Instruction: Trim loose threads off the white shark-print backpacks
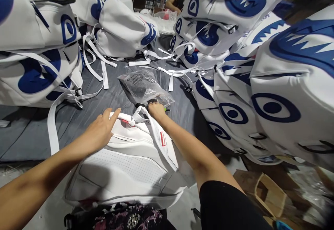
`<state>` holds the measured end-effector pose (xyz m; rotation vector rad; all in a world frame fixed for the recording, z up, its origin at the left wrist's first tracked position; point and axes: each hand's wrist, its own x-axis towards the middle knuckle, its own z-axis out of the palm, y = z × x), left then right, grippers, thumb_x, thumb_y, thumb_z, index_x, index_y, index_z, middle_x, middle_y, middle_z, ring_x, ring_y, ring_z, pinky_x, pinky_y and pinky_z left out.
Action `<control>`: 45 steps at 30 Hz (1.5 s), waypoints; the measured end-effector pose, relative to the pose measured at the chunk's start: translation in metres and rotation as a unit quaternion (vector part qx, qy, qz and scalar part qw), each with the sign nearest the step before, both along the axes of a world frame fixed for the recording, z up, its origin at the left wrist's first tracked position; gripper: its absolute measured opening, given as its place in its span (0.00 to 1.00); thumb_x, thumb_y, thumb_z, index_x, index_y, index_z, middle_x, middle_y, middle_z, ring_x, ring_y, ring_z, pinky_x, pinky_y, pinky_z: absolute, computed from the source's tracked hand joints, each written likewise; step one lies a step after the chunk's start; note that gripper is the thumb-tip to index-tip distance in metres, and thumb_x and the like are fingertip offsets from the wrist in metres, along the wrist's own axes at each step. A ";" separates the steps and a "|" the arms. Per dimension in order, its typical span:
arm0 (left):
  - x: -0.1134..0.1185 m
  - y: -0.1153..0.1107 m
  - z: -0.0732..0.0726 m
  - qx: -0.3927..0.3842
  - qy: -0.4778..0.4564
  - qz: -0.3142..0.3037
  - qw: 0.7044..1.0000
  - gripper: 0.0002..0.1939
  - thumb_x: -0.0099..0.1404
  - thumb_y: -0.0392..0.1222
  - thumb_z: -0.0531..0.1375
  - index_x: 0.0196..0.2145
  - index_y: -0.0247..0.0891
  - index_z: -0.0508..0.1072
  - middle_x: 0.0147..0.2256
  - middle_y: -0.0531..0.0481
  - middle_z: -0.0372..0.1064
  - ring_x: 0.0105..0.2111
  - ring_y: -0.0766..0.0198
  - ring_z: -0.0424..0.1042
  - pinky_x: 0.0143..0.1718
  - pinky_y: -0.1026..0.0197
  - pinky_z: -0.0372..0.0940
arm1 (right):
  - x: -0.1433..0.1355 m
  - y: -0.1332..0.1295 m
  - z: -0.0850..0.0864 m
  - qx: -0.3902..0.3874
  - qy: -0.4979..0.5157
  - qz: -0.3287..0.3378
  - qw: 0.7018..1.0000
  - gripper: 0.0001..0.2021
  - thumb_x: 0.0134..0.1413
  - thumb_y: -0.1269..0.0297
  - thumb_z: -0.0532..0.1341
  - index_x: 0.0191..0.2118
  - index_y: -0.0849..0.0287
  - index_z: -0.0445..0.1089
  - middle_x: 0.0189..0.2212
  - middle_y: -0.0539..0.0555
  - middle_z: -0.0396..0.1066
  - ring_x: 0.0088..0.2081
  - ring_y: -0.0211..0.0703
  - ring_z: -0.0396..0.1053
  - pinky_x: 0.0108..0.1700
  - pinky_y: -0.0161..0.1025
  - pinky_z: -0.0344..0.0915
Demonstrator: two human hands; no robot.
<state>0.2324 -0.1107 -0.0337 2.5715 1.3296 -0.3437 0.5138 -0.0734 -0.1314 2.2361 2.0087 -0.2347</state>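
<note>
Black sleeve (227, 202) cropped below; right hand (156, 111) at plastic bag (143, 84), grip hidden.

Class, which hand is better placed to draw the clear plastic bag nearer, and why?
Probably the right hand: it is at the near end of the clear plastic bag, while the left hand rests farther off, on the white backpack.

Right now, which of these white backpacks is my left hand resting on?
The backpack nearest you, between your forearms, with its dotted panel facing up. The left stack and right stack show blue printed eyes instead.
</note>
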 end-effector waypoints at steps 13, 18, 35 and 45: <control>0.000 0.000 0.004 0.007 -0.042 0.017 0.999 0.43 0.65 0.33 0.60 0.72 0.37 0.44 0.71 0.29 0.41 0.65 0.36 0.58 0.59 0.42 0.63 | 0.023 -0.056 0.062 0.207 0.186 -0.133 0.951 0.16 0.65 0.63 0.55 0.49 0.64 0.76 0.44 0.60 0.78 0.45 0.49 0.74 0.45 0.41 0.69; 0.014 -0.024 0.017 0.094 -0.343 -0.012 0.935 0.24 0.70 0.43 0.60 0.61 0.37 0.67 0.62 0.38 0.65 0.60 0.50 0.66 0.60 0.48 0.61 | -0.010 -0.111 0.110 0.296 0.461 -0.111 0.829 0.15 0.49 0.54 0.69 0.37 0.61 0.77 0.30 0.53 0.76 0.31 0.41 0.71 0.35 0.38 0.68; -0.028 -0.057 -0.012 0.116 -0.472 0.088 0.870 0.25 0.65 0.48 0.65 0.57 0.37 0.70 0.57 0.39 0.70 0.59 0.50 0.68 0.60 0.48 0.63 | -0.072 -0.135 0.115 0.304 0.344 0.082 0.884 0.06 0.58 0.66 0.61 0.37 0.59 0.76 0.28 0.52 0.76 0.30 0.40 0.71 0.34 0.34 0.63; -0.066 -0.063 -0.039 0.061 -0.329 0.143 0.931 0.45 0.57 0.50 0.71 0.67 0.39 0.58 0.60 0.40 0.68 0.59 0.46 0.70 0.58 0.48 0.68 | -0.117 -0.110 0.115 -0.039 0.122 0.209 0.970 0.13 0.58 0.69 0.63 0.47 0.53 0.79 0.32 0.55 0.79 0.33 0.45 0.74 0.32 0.37 0.52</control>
